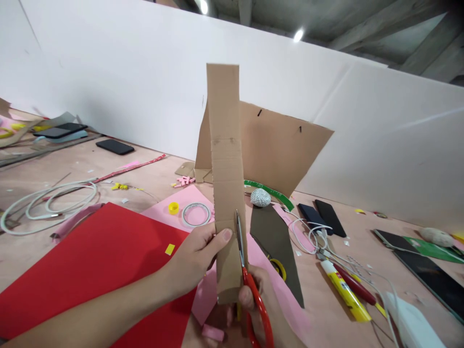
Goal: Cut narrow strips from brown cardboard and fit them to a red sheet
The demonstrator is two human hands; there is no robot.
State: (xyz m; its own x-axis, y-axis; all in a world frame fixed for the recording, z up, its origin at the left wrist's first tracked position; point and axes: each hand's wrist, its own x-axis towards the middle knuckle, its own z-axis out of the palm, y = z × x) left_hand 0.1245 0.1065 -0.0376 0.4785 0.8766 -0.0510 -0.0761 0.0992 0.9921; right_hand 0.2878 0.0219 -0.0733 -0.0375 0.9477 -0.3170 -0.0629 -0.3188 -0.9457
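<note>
My left hand pinches the lower part of a long, upright corrugated cardboard strip, with the thumb across its face. My right hand grips a pair of red-handled scissors below and to the right of the strip. The scissors' steel blades point upward along the strip's right edge and touch it low down. The blades look nearly closed. The bottom end of the strip is partly hidden behind my fingers.
A red sheet and pink sheet lie below my hands on a wooden work surface. Beyond stand a cardboard sheet and white wall. Tape, a glue stick, white cables and phones are scattered around.
</note>
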